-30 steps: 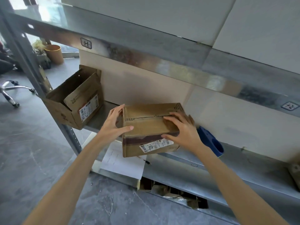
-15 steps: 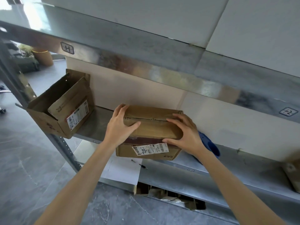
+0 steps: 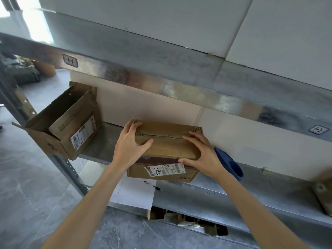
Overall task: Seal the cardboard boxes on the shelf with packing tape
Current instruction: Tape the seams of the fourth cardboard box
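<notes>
A closed cardboard box (image 3: 167,150) with a white shipping label on its front lies on the metal shelf (image 3: 102,141), its front edge past the shelf lip. The top flaps meet at an untaped seam. My left hand (image 3: 129,148) grips the box's left end, fingers over the far corner and thumb on top. My right hand (image 3: 201,155) holds the right end, fingers spread on the top flap and thumb hooked on the front edge. A blue tape dispenser (image 3: 228,162) lies on the shelf just right of the box, partly hidden by my right wrist.
An open cardboard box (image 3: 66,123) lies on its side at the shelf's left end, overhanging the upright. Another box (image 3: 323,191) shows at the right edge. A white sheet of paper (image 3: 134,193) and a pen (image 3: 158,188) lie on the lower shelf. An upper shelf runs overhead.
The box went from tilted toward me to lying flat, set further back on the shelf. Both hands kept their hold on its ends.
</notes>
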The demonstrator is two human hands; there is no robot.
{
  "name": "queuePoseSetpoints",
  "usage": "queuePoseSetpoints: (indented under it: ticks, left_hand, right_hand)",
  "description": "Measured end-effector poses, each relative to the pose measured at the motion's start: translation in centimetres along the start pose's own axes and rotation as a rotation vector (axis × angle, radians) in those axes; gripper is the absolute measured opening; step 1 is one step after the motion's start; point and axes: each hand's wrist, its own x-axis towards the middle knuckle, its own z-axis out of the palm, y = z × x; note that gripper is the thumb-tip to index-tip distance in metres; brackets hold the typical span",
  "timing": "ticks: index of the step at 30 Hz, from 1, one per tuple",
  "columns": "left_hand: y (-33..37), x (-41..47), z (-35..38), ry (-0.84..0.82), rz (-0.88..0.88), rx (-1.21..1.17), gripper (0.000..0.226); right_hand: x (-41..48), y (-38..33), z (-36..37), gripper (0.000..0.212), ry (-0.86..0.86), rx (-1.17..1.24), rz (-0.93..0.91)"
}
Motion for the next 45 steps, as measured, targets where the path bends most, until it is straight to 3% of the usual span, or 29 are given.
queuePoseSetpoints:
  ticks: [6,21,26,31,38,45]
  left_hand:
    - [0.7,-2.3,0.1,0.110,0.078,0.101,0.059]
    - [0.0,1.9,0.9,-0.124,0.199,-0.131,0.045]
    - [0.4,2.2,1.3,0.009,0.226,0.128,0.050]
    - [1.4,1.6,1.7,0.148,0.168,0.217,0.056]
    - [2.3,0.8,2.4,0.113,0.097,0.141,0.050]
    - [4.9,-2.2,3.8,0.072,-0.021,0.044,0.064]
  right_hand:
    - [-0.9,-0.3,0.2,0.082,0.057,0.017,0.006]
    - [-4.9,1.9,-2.7,0.084,0.028,-0.051,0.042]
    - [-5.4,2.3,-3.3,0.086,-0.008,-0.146,0.027]
    - [-5.7,2.9,-4.0,0.086,-0.033,-0.182,-0.008]
    - [-5.9,3.1,-4.2,0.078,0.010,-0.208,-0.056]
    - [-5.5,3.4,-4.7,0.056,0.065,-0.248,-0.166]
